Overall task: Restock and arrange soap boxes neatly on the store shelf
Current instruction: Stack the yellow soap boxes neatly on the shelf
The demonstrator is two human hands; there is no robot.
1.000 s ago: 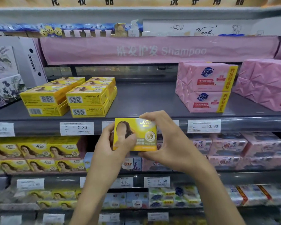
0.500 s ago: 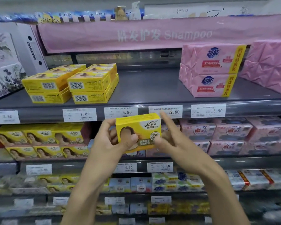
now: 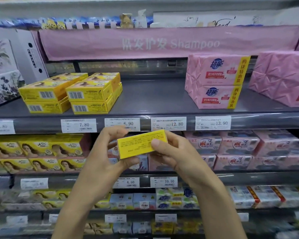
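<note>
Item: yellow soap box [image 3: 141, 145], just below the shelf edge [image 3: 145, 124].
Hands: left hand [image 3: 100, 157] and right hand [image 3: 176, 156] clasp its ends.
Nearby: yellow stacks [image 3: 69, 94] left, pink packs [image 3: 214, 80] right, above.

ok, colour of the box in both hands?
Yellow, with small red print on the face turned to the camera. The soap box shows best in the head view, the only view.

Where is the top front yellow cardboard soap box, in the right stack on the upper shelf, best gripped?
Probably across its long sides, from above and in front: this yellow cardboard soap box lies flat, right side free, with a narrow gap to the left stack.
</note>
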